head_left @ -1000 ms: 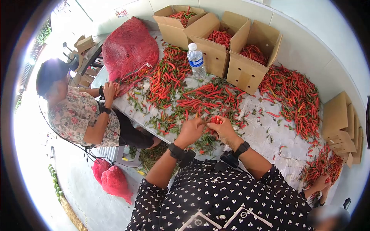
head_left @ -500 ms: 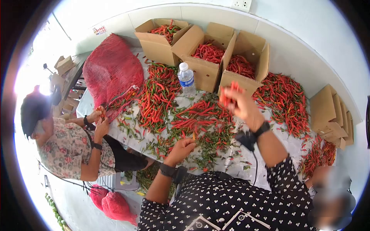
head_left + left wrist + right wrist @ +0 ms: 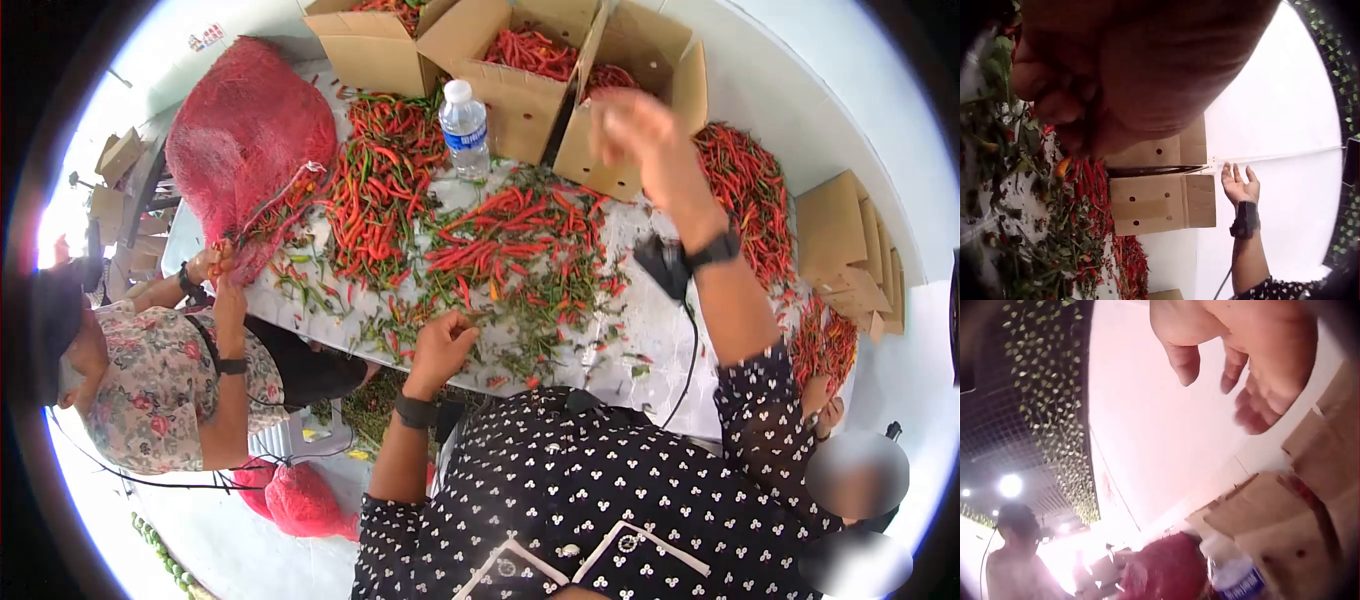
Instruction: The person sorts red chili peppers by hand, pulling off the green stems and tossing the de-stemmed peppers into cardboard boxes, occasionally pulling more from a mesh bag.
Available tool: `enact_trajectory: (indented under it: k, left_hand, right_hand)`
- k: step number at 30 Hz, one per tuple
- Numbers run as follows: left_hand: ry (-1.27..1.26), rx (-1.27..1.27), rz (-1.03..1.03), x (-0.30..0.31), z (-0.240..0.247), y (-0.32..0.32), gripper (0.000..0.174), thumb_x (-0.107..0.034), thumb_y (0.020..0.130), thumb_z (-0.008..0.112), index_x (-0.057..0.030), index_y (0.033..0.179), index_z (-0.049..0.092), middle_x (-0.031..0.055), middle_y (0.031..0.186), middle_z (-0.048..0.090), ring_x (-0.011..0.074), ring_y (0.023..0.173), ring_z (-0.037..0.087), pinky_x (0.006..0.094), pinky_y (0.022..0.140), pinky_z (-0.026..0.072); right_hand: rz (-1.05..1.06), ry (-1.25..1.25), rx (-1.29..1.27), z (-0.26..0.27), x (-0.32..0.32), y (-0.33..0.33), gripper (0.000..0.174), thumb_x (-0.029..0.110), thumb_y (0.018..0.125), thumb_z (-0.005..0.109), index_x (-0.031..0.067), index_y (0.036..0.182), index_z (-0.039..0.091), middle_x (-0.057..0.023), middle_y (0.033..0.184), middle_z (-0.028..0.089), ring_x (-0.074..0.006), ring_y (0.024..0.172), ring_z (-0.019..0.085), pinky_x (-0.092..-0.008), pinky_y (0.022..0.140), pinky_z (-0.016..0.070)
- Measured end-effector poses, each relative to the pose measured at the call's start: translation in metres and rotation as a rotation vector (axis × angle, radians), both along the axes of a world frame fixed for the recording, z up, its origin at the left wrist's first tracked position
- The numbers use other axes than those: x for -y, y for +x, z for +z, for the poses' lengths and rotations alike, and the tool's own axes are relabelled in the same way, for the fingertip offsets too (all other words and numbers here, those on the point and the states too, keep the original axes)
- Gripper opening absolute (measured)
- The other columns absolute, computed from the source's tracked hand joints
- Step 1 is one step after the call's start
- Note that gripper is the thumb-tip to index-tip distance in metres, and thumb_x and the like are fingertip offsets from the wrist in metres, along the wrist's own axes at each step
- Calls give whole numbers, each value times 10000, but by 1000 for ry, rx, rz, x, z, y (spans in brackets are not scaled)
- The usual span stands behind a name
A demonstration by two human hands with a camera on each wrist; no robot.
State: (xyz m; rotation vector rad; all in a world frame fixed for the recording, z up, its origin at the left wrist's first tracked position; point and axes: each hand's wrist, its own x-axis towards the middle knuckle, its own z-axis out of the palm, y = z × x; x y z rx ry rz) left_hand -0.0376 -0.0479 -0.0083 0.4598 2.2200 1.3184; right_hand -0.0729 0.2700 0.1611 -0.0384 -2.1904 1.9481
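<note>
My right hand point(image 3: 655, 150) is raised in front of the right cardboard box point(image 3: 600, 170), its fingers apart with no chilies between them. Its loosely bent fingers also show in the right wrist view, high against the pale wall. Red chilies point(image 3: 612, 76) lie inside that box, partly hidden by the hand. My left hand point(image 3: 440, 352) stays low over the near table edge, fingers curled in and nothing visible in them. Just beyond it are loose red chilies point(image 3: 500, 235) mixed with green leaves and stems point(image 3: 535, 325). In the left wrist view the folded fingers point(image 3: 1060, 106) appear dark above this litter.
A water bottle point(image 3: 465, 135) stands before the middle box point(image 3: 520, 110). A red mesh sack point(image 3: 250, 130) lies at the far left, beside a seated person point(image 3: 165, 390) handling chilies. More chilies point(image 3: 745, 190) and folded cartons point(image 3: 850, 240) are on the right, near another person.
My right hand has left the left one and risen to the right box; the red chilies it held no longer show in it. My left hand has drifted slightly left.
</note>
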Motion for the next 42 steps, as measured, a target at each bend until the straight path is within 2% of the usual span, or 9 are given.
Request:
enact_trajectory:
  k: [5, 11, 16, 20, 24, 28, 30, 36, 42]
  left_hand:
    - [-85, -189, -95, -32, 13, 10, 213, -128, 694, 641, -29, 875, 586, 129, 867, 562, 264, 762, 576, 336, 663, 458]
    - [-90, -652, -318, -87, 5, 22, 427, -219, 658, 691, -102, 1051, 571, 148, 1148, 472, 334, 1110, 415, 445, 909, 353]
    - [-149, -745, -444, -83, -2, 33, 431, -191, 629, 677, -117, 1041, 577, 138, 1133, 472, 319, 1096, 421, 455, 902, 335]
    - [-181, -724, -411, -30, 6, 40, 263, -103, 611, 626, -94, 872, 600, 99, 1028, 511, 294, 999, 474, 435, 829, 363]
    - [-328, -672, -403, 19, 5, 37, 241, -68, 630, 591, -86, 870, 603, 109, 1026, 515, 301, 992, 479, 430, 827, 370]
    - [-315, -689, -210, 24, 14, 41, 225, -52, 636, 553, -86, 850, 613, 109, 994, 521, 302, 926, 501, 435, 783, 376]
    - [-283, -683, -175, 10, 11, 42, 258, -49, 644, 552, -84, 894, 601, 122, 1033, 521, 313, 950, 496, 433, 799, 376]
    - [-151, -764, -326, -51, 4, 50, 410, -135, 652, 642, -105, 1052, 559, 128, 1164, 483, 319, 1081, 448, 438, 881, 354]
    - [-183, -675, -339, -18, -7, 54, 384, -156, 639, 668, -89, 1007, 582, 110, 1126, 500, 304, 1080, 453, 427, 881, 355]
  right_hand:
    - [-49, 265, 537, -127, -11, 110, 322, 150, 764, 613, 13, 1051, 562, -43, 770, 596, -120, 636, 580, -245, 585, 463]
    - [-133, 751, 282, -199, 18, 150, 490, 189, 663, 629, -7, 1099, 522, -201, 838, 599, -363, 784, 576, -404, 718, 465]
    - [17, 609, 466, -182, 54, 146, 471, 198, 676, 615, -15, 1085, 520, -217, 873, 600, -376, 829, 573, -427, 731, 458]
    - [405, 347, 544, -167, 52, 138, 316, 149, 713, 562, 23, 1003, 573, -190, 841, 607, -333, 810, 582, -411, 721, 462]
    - [-31, 752, 201, -165, 28, 103, 278, 120, 729, 547, 65, 997, 592, -147, 865, 572, -323, 863, 554, -404, 731, 455]
    - [-79, 917, -35, -183, 20, 85, 226, 98, 730, 567, 58, 950, 603, -125, 890, 561, -311, 790, 559, -380, 708, 453]
    - [58, 1070, 214, -187, 23, 82, 193, 115, 722, 582, 48, 902, 593, -144, 873, 567, -328, 831, 538, -396, 731, 440]
    - [121, 841, 292, -182, 53, 100, 143, 120, 677, 575, 14, 772, 595, -189, 750, 589, -360, 749, 569, -441, 698, 448]
    - [91, 632, 397, -180, 55, 114, 159, 142, 681, 585, 6, 763, 594, -170, 733, 606, -324, 713, 590, -393, 648, 462]
